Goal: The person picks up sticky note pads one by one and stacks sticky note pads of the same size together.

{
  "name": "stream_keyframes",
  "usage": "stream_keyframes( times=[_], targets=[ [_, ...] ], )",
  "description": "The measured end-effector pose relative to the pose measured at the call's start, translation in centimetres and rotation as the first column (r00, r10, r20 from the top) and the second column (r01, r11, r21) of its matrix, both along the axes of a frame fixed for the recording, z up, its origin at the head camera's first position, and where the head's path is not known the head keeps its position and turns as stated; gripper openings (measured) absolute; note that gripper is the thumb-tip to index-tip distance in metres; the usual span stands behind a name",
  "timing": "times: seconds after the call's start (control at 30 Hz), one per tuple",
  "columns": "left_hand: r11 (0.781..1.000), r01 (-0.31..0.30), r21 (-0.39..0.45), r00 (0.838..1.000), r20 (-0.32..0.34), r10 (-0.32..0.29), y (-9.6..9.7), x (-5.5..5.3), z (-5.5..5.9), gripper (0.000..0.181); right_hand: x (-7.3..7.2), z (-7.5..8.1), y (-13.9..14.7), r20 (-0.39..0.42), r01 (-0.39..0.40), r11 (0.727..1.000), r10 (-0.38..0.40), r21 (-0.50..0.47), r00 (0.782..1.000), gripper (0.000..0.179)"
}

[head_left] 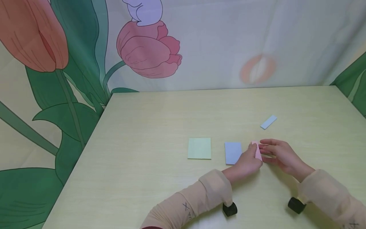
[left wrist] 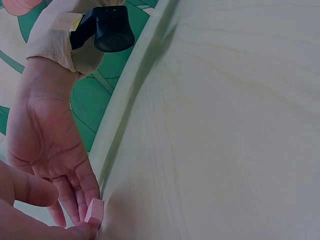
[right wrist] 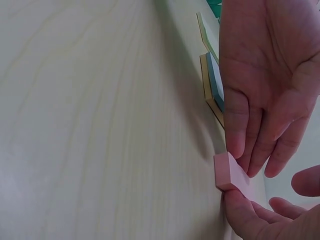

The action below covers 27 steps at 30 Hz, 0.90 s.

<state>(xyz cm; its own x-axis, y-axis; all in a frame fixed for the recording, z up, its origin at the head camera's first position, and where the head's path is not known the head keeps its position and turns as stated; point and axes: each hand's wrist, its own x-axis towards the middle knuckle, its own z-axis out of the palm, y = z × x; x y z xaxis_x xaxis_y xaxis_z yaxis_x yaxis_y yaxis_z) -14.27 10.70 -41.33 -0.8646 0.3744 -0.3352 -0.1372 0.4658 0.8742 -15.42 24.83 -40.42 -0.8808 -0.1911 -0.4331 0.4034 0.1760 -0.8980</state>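
Observation:
Between the two hands is a narrow pink sticky note pad (head_left: 258, 153), just over the table. My left hand (head_left: 246, 162) holds it, the thumb lying along the pad in the head view. From the right, my right hand (head_left: 283, 156) reaches in with its fingers mostly straight and the tips at the pad's side. In the right wrist view a corner of the pink pad (right wrist: 231, 172) shows between both hands' fingertips. A blue sticky note pad (head_left: 233, 152) lies just left of the left hand, which partly covers it.
A square pale green sticky note pad (head_left: 199, 148) lies farther left on the light wood table (head_left: 137, 133). Behind the right hand rests a narrow light blue pad (head_left: 268, 122), set at a slant. A flower-printed cloth (head_left: 211, 44) hangs behind the table's far edge.

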Motion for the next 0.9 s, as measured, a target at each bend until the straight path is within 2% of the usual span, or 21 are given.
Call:
stream_keyframes(
  times=[0.3, 0.6, 0.9],
  targets=[
    [1.000, -0.003, -0.016, 1.000, -0.016, 0.003, 0.17, -0.10, -0.09, 0.067, -0.02, 0.01, 0.07, -0.008, -0.013, 1.000, 0.013, 0.003, 1.000, 0.050],
    [1.000, 0.006, -0.022, 1.000, -0.011, -0.006, -0.05, -0.08, 0.29, 0.066, -0.20, 0.03, 0.14, -0.017, -0.022, 1.000, 0.022, 0.016, 1.000, 0.053],
    [0.999, 0.018, -0.040, 0.996, -0.088, -0.021, -0.45, -0.48, 0.73, 0.065, -0.97, 0.17, 0.68, -0.008, 0.006, 0.999, -0.006, 0.041, 1.000, 0.056]
  ],
)
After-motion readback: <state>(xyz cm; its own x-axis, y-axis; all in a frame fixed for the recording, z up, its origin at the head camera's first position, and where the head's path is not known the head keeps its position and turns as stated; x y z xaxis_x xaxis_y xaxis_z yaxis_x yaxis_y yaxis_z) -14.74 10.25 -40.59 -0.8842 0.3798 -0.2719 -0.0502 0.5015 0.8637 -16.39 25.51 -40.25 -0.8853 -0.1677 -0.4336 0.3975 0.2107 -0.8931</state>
